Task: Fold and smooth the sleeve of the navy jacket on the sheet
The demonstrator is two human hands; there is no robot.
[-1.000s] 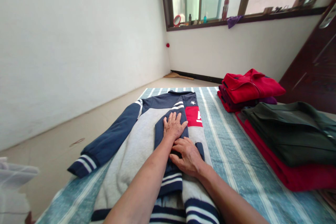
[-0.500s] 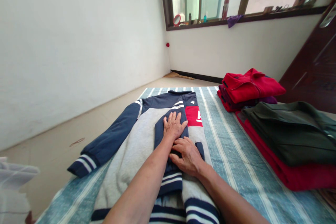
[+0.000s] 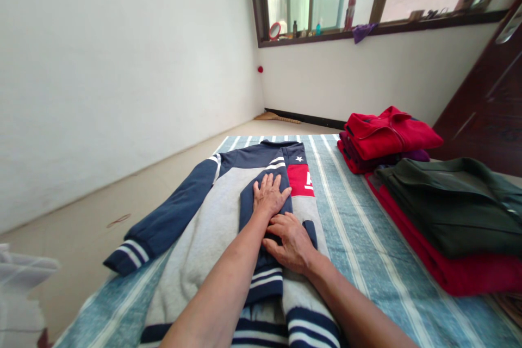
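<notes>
A grey and navy jacket (image 3: 204,223) with white stripes and a red panel lies spread on a blue striped cloth (image 3: 354,217). Its right-side sleeve is folded inward across the body, cuff toward me; the left-side sleeve (image 3: 171,212) sticks out to the left. My left hand (image 3: 269,194) presses flat on the upper part of the folded sleeve, fingers spread. Just below it, my right hand (image 3: 291,242) rests on the same sleeve, fingers stretched and slightly bent. Neither hand grips the fabric. My forearms cover part of the jacket's lower front.
Folded red clothes (image 3: 391,133) are stacked at the back right. Nearer, a dark green garment (image 3: 457,206) lies on a red one (image 3: 468,274). A white wall (image 3: 122,65) runs along the left. Small items stand on the windowsill (image 3: 326,37); a dark door (image 3: 489,103) is at right.
</notes>
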